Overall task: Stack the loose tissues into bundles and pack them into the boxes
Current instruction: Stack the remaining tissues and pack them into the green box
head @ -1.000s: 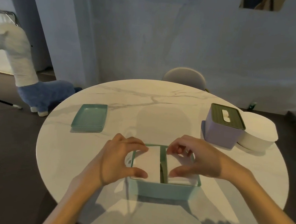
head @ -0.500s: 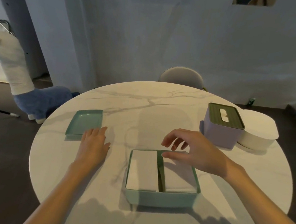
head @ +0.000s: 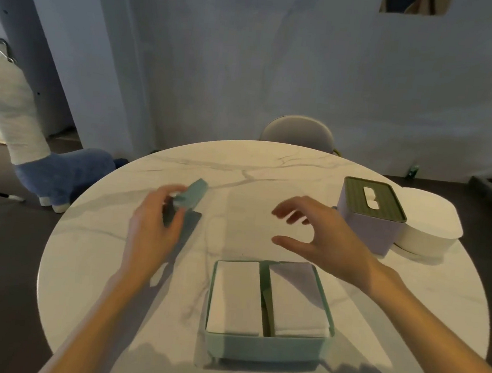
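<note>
A teal open box (head: 265, 349) stands near the table's front edge. Inside it lie two white tissue bundles (head: 237, 298) side by side, split by a teal divider. My left hand (head: 152, 230) grips the teal lid (head: 191, 196), tilted up off the table at the left. My right hand (head: 321, 238) hovers above the box's far right corner with fingers spread and nothing in it. A purple tissue box (head: 367, 225) with a green slotted lid stands at the right.
A white round container (head: 428, 226) sits behind the purple box at the table's right edge. The round marble table (head: 240, 167) has a chair (head: 298, 131) at its far side. A plush llama (head: 32, 147) stands on the floor to the left.
My left hand left the teal box, reached left and picked up the teal lid, now lifted and tilted. My right hand rose off the tissues and opened.
</note>
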A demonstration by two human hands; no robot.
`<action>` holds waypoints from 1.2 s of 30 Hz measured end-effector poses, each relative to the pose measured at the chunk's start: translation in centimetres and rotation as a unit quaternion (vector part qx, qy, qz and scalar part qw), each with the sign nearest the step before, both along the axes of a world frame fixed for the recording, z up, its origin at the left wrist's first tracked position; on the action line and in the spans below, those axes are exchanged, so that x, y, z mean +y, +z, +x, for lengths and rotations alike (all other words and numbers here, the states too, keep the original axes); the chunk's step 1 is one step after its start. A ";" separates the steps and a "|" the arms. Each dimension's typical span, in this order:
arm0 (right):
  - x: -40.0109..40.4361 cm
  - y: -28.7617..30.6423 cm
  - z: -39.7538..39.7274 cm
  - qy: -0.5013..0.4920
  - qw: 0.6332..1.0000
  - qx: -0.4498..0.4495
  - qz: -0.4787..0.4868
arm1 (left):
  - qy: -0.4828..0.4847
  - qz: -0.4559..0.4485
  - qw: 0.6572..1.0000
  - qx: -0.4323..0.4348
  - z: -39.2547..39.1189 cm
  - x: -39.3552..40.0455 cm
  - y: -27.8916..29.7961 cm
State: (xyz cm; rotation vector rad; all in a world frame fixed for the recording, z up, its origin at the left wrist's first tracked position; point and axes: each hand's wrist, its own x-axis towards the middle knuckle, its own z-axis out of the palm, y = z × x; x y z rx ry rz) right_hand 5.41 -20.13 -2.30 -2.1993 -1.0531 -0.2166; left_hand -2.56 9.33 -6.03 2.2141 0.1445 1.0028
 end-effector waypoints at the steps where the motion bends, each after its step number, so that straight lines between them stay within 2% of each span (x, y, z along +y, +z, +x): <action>1: 0.0 0.5 0.2 -0.003 1.000 -0.008 -0.006 | -0.031 -0.030 0.998 -0.034 -0.1 -0.5 1.8; 4: 0.1 2.2 0.9 0.016 0.997 -0.040 -0.059 | -0.122 -0.164 0.978 -0.050 -0.6 -1.7 6.5; 6: -0.1 3.2 1.4 0.035 0.993 -0.059 -0.095 | -0.186 -0.254 0.948 -0.036 -0.7 -2.5 8.2; 10: -0.9 4.7 1.1 0.077 0.995 -0.017 -0.056 | -0.270 -0.418 0.867 0.008 -0.8 -3.7 9.3; 12: -1.5 4.9 0.9 0.076 0.996 -0.015 -0.051 | -0.278 -0.445 0.851 0.031 -0.7 -4.1 8.7; 13: -1.8 4.9 0.8 0.075 0.995 -0.014 -0.062 | -0.272 -0.434 0.858 0.044 -0.6 -4.2 8.3; 14: -2.1 4.7 0.7 0.077 0.994 -0.007 -0.073 | -0.254 -0.390 0.883 0.060 -0.6 -4.0 7.7; 16: -3.2 3.8 0.2 0.084 0.992 0.023 -0.089 | -0.228 -0.233 0.940 0.101 -1.2 -3.5 6.4; 17: -3.7 3.4 -0.2 0.088 0.991 0.042 -0.095 | -0.253 -0.164 0.945 0.122 -1.5 -3.0 5.9; 20: -5.4 2.4 -1.7 0.100 0.983 0.113 -0.109 | -0.373 -0.036 0.898 0.231 -3.0 -2.7 4.6; 21: -5.8 2.0 -2.1 0.100 0.980 0.126 -0.113 | -0.390 0.011 0.883 0.260 -3.4 -2.7 4.1; 23: -6.1 1.2 -2.7 0.097 0.978 0.135 -0.124 | -0.387 0.097 0.875 0.274 -3.6 -2.5 3.3; 28: -6.3 0.1 -3.9 0.097 0.978 0.105 -0.150 | -0.384 0.164 0.871 0.259 -3.8 -3.0 2.1; 36: -6.6 0.1 -4.1 0.095 0.973 0.093 -0.186 | -0.375 0.177 0.876 0.246 -4.3 -3.4 0.9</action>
